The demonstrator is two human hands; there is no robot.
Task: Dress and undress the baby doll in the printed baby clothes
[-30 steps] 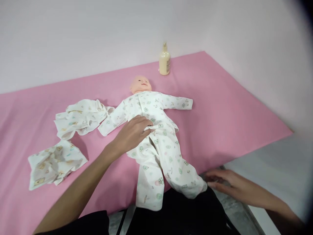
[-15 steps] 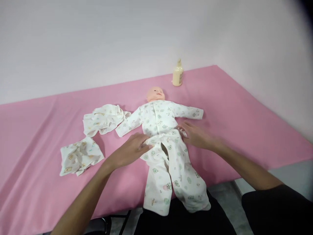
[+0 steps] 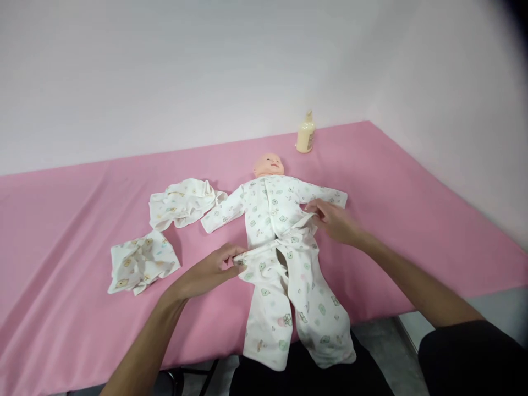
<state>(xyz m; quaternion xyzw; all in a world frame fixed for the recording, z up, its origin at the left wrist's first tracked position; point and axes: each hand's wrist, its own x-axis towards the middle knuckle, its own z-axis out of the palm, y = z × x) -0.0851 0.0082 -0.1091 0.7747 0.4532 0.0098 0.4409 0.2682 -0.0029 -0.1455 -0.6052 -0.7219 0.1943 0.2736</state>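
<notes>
A baby doll [image 3: 269, 164] lies on its back, dressed in a white printed long-sleeved top [image 3: 268, 206]. Matching split-crotch baby pants [image 3: 307, 291] cover its lower body, with the legs hanging past the table's near edge. My left hand [image 3: 212, 269] pinches the waistband at its left end. At the other end, my right hand [image 3: 334, 220] pinches the waistband and holds it raised beside the doll's waist. The band stretches slantwise between my hands, over the lower part of the top. The doll's hands and legs are hidden by the clothes.
A pink sheet [image 3: 391, 220] covers the table against the wall. Two crumpled printed cloths, a farther one [image 3: 181, 203] and a nearer one [image 3: 142, 261], lie left of the doll. A cream pump bottle [image 3: 306, 135] stands beyond its head.
My hands have taken the waistband and drawn it apart. The right end has risen toward the doll's chest, while my left hand has shifted outward and down. The view has shifted slightly.
</notes>
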